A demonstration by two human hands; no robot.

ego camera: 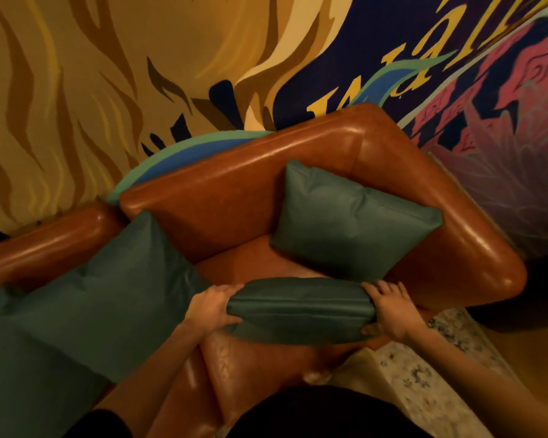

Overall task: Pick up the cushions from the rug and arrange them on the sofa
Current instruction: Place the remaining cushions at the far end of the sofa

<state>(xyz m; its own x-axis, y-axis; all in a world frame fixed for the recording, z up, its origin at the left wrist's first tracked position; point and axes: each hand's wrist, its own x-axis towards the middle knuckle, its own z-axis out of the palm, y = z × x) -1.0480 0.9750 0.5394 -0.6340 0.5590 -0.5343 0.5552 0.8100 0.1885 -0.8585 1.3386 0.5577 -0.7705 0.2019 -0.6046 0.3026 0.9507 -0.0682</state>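
The person's fingers (225, 290) curl closed around both ends of the held teal cushion (299, 308), left hand (212, 308) and right hand (389, 311) gripping evenly above the sofa (234, 197) seat, so it should go down level beside the propped cushion (351, 219).

Painted mural wall (76, 90) in tan, navy and pink; bare tan floor (532, 358) at right.

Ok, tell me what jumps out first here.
A green cushion, held at both ends by the left hand and right hand over the seat of a brown sofa. Two more cushions lean on its back, right and left, under a bright mural.
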